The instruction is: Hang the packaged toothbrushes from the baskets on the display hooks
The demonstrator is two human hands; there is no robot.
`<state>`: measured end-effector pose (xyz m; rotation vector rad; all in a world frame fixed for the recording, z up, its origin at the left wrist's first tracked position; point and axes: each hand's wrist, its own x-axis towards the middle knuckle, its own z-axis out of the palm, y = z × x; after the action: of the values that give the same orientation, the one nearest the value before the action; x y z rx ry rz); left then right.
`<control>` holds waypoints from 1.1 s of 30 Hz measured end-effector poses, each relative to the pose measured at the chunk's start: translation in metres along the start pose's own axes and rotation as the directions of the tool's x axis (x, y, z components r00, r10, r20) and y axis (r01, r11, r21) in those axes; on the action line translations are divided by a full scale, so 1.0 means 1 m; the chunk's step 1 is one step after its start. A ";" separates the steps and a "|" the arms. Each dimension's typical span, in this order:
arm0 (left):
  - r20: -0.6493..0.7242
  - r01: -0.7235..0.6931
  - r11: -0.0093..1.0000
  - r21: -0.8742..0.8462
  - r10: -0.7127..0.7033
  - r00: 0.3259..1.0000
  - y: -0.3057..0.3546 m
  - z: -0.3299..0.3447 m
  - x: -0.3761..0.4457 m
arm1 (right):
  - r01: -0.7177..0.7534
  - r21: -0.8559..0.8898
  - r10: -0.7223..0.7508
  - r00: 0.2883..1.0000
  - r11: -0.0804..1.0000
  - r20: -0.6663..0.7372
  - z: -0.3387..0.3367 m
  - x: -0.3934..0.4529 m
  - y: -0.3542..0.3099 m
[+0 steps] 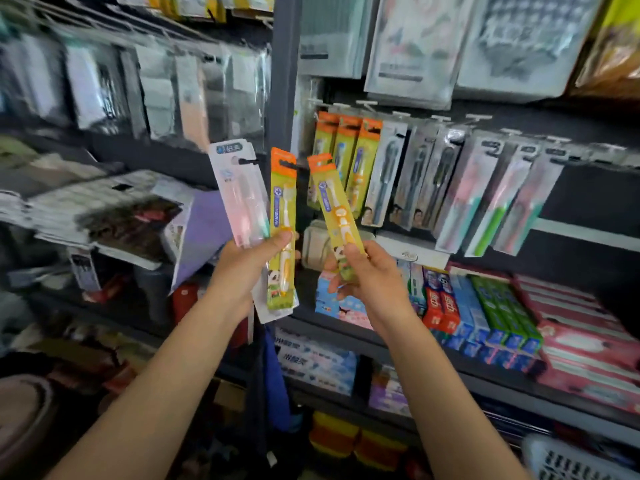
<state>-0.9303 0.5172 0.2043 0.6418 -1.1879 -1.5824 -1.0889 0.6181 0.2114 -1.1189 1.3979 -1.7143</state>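
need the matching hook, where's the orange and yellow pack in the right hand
Centre of the head view: the right hand holds the orange-topped toothbrush pack tilted, just below-left of the matching packs hanging on hooks.

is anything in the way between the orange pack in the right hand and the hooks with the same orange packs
Nothing visible. The right hand holds its orange pack just left of and below the hanging orange packs, with open space between; the left hand and its packs sit further left.
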 end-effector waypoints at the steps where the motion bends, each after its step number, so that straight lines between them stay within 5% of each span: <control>1: -0.002 -0.005 1.000 -0.005 0.005 1.000 0.002 -0.005 0.001 | 0.002 -0.027 -0.002 1.000 1.000 -0.011 0.006 0.004 0.001; 9: 0.028 -0.032 0.999 0.007 0.031 0.999 0.020 -0.001 0.016 | 0.046 -0.150 -0.059 0.995 0.988 -0.083 0.024 0.051 -0.013; 28: -0.159 -0.182 0.983 -0.016 0.177 0.971 0.014 0.027 0.069 | 0.126 -0.090 -0.140 0.975 0.988 -0.171 0.034 0.155 0.017; 33: -0.181 -0.213 0.977 0.022 0.213 0.960 0.005 0.027 0.072 | -0.065 -0.138 0.067 0.998 0.988 0.008 0.042 0.160 0.033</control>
<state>-0.9755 0.4607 0.2299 0.6243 -1.0831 -1.3127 -1.1195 0.4527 0.2160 -1.1424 1.5478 -1.5811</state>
